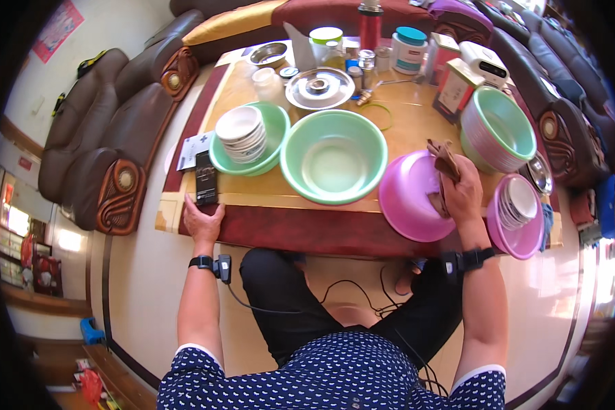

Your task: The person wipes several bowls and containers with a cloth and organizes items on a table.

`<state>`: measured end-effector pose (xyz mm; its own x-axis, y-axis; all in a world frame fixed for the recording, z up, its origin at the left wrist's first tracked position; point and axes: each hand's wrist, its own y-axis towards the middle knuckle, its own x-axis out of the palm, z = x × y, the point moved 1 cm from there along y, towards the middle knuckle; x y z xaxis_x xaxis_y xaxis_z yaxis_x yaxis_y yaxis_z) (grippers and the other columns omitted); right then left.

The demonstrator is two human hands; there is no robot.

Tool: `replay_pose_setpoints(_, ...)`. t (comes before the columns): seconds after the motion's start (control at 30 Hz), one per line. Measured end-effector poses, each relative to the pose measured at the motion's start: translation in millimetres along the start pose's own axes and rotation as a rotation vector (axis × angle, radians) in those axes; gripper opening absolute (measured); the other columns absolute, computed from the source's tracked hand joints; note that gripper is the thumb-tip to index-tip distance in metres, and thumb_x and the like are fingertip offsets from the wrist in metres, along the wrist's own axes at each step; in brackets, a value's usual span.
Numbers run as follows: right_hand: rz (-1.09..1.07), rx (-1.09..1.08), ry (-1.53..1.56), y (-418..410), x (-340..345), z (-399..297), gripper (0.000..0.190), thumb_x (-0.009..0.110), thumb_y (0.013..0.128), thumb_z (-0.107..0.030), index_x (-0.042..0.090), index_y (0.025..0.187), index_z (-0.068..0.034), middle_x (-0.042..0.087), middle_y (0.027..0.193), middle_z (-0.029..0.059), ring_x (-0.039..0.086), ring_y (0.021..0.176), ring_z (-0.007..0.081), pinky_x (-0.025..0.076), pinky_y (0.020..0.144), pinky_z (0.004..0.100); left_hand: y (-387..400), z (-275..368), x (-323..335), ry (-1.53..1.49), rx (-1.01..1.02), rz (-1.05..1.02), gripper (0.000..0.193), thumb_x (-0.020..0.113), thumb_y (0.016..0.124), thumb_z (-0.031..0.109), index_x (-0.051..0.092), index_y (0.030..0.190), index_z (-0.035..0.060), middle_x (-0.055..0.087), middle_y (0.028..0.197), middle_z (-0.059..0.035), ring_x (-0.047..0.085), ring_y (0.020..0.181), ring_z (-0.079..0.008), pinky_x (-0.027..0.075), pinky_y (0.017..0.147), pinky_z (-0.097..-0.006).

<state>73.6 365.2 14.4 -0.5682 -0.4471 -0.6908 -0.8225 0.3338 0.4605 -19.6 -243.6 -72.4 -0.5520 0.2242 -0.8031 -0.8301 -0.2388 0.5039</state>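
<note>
My left hand (pixel 203 220) rests at the table's near left edge, thumb and fingers apart, just below a black printed box or packet (pixel 206 179). My right hand (pixel 463 192) grips a crumpled brown cloth (pixel 445 163) against a pink plastic basin (pixel 410 197). That basin sits at the near edge; whether it is tilted or upside down, I cannot tell. Left of it stands a large green plastic basin (pixel 333 156) with nothing in it. Another green basin (pixel 275 154) holds a stack of white bowls (pixel 241 134).
Nested basins (pixel 498 128) stand at right, behind a pink basin (pixel 530 238) with stacked bowls (pixel 517 202). Farther back are a metal lid (pixel 320 88), glass jars (pixel 267 84), a red flask (pixel 370 28) and boxes (pixel 457 89). Brown sofas (pixel 128 110) flank the table. Cables (pixel 359 287) trail below.
</note>
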Motion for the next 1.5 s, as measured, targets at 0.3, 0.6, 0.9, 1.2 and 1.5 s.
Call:
replay_pose_setpoints(0.3, -0.192, 0.010, -0.397, 1.1, 16.4, -39.9, 0.069, 0.071, 0.082, -0.044, 0.058, 0.140, -0.008, 0.054, 0.144, 0.0182, 0.049, 0.133, 0.0391, 0.038, 0.112, 0.0460, -1.8, 5.5, -5.2, -0.016, -0.053, -0.032, 0.111, 0.086, 0.071, 0.045, 0.030, 0.153, -0.0030, 0.058, 0.135, -0.0265, 0.053, 0.127, -0.0419, 0.039, 0.110, -0.0503)
replay_pose_setpoints(0.6, 0.001, -0.017, -0.301, -1.8, 25.8, -24.3, 0.051, 0.071, 0.084, -0.032, 0.063, 0.126, -0.004, 0.064, 0.124, 0.0175, 0.059, 0.113, 0.0405, 0.047, 0.100, 0.0471, -1.6, 0.8, 0.1, 0.004, -0.058, -0.061, 0.105, 0.085, 0.074, 0.045, 0.032, 0.152, -0.0030, 0.058, 0.137, -0.0256, 0.053, 0.127, -0.0418, 0.041, 0.109, -0.0488)
replay_pose_setpoints(0.9, -0.028, 0.066, -0.242, 1.2, 24.8, -20.4, 0.049, 0.071, 0.085, -0.031, 0.063, 0.126, -0.005, 0.064, 0.124, 0.0168, 0.059, 0.115, 0.0400, 0.047, 0.100, 0.0467, 0.5, 1.6, 1.5, 0.004, -0.050, -0.057, 0.105, 0.084, 0.075, 0.046, 0.031, 0.152, -0.0035, 0.061, 0.134, -0.0245, 0.055, 0.124, -0.0423, 0.041, 0.108, -0.0496)
replay_pose_setpoints(1.2, -0.053, 0.090, -0.146, -0.7, 21.0, -28.5, 0.048, 0.071, 0.084, -0.026, 0.064, 0.126, -0.004, 0.064, 0.126, 0.0172, 0.058, 0.118, 0.0396, 0.046, 0.102, 0.0451, -6.1, 8.5, -2.8, 0.081, 0.259, 0.071, 0.106, 0.085, 0.075, 0.037, 0.026, 0.155, -0.0023, 0.054, 0.141, -0.0215, 0.046, 0.132, -0.0405, 0.037, 0.112, -0.0503)
replay_pose_setpoints(1.5, -0.030, 0.050, -0.163, 1.9, 25.5, -17.2, 0.046, 0.071, 0.084, -0.026, 0.064, 0.124, -0.003, 0.064, 0.124, 0.0193, 0.059, 0.115, 0.0398, 0.046, 0.100, 0.0464, 0.2, 11.6, -3.1, 0.000, 0.226, -0.029, 0.106, 0.084, 0.077, 0.036, 0.024, 0.156, -0.0012, 0.054, 0.141, -0.0201, 0.044, 0.132, -0.0391, 0.034, 0.114, -0.0502)
